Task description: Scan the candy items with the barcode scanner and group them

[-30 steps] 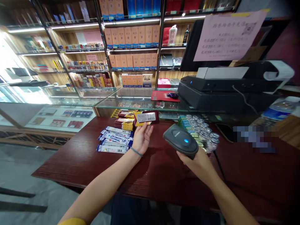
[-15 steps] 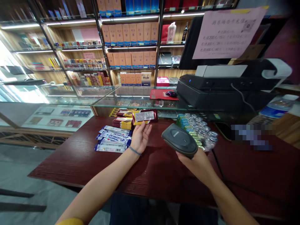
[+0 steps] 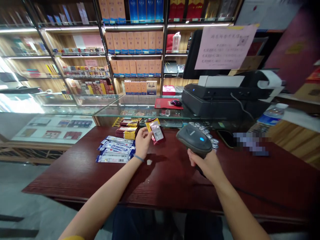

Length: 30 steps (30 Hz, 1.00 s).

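Observation:
Between thumb and fingers, my left hand (image 3: 143,142) pinches a red and yellow snack packet (image 3: 155,130), tilted, its white barcode label facing me. My right hand (image 3: 206,164) grips the handle of a dark grey barcode scanner (image 3: 193,138), whose blue light is lit; its head points left towards the packet, a short gap apart. Left of my left hand lie a stack of similar red and yellow packets (image 3: 127,129) and a spread of blue and white long packets (image 3: 115,150). Several small bottles with silvery lids (image 3: 215,143) stand behind the scanner, mostly hidden by it.
On the dark red wooden table (image 3: 165,186), a phone (image 3: 225,138) lies at right near a large water bottle (image 3: 268,118). A glass counter (image 3: 135,105) runs behind, bearing a mouse (image 3: 176,103) and a black till unit (image 3: 212,103). The scanner's cable trails right.
My left hand has gone from an open palm under the packet to pinching it, and the packet has tilted. The scanner's blue light has come on. The view has shifted slightly.

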{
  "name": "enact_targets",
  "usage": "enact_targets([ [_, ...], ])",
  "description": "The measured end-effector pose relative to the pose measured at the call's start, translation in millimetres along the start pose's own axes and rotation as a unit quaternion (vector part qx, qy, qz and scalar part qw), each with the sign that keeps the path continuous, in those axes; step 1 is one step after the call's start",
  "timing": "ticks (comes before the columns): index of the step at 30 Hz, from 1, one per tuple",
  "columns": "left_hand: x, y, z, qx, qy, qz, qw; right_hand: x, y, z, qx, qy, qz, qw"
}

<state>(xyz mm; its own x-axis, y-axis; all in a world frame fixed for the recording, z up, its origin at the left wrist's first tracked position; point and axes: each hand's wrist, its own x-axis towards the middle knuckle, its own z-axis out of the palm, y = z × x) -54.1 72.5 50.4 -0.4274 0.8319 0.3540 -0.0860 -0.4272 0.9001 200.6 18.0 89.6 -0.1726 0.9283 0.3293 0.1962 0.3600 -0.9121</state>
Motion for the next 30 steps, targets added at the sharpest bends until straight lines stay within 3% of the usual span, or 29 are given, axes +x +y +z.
enact_targets([
  [3, 2, -1, 5, 0.123, -0.032, 0.038, 0.991, 5, -4, -21, 0.017, 0.009, -0.019, 1.0],
  [5, 3, -1, 14, 0.232, -0.086, 0.089, 0.965, 6, -7, -37, 0.024, 0.01, -0.023, 0.999],
  [7, 6, -5, 26, 0.349, -0.154, 0.159, 0.911, 7, -8, -53, 0.029, 0.008, -0.015, 0.999],
  [10, 13, -15, 49, 0.493, -0.259, 0.236, 0.797, 8, -5, -69, 0.053, 0.012, -0.003, 0.999],
  [13, 21, -31, 71, 0.587, -0.331, 0.243, 0.698, 9, 2, -76, 0.074, 0.021, 0.003, 0.997],
  [15, 26, -42, 83, 0.613, -0.351, 0.227, 0.671, 10, 7, -77, 0.077, 0.027, 0.004, 0.997],
  [19, 34, -58, 98, 0.613, -0.363, 0.207, 0.671, 10, 14, -76, 0.075, 0.033, -0.001, 0.997],
  [24, 39, -66, 101, 0.587, -0.381, 0.191, 0.689, 7, 17, -77, 0.07, 0.03, -0.001, 0.997],
  [26, 40, -67, 99, 0.569, -0.381, 0.182, 0.706, 6, 15, -78, 0.069, 0.026, 0.001, 0.997],
  [30, 39, -66, 96, 0.502, -0.362, 0.141, 0.773, 5, 12, -78, 0.084, 0.023, 0.003, 0.996],
])
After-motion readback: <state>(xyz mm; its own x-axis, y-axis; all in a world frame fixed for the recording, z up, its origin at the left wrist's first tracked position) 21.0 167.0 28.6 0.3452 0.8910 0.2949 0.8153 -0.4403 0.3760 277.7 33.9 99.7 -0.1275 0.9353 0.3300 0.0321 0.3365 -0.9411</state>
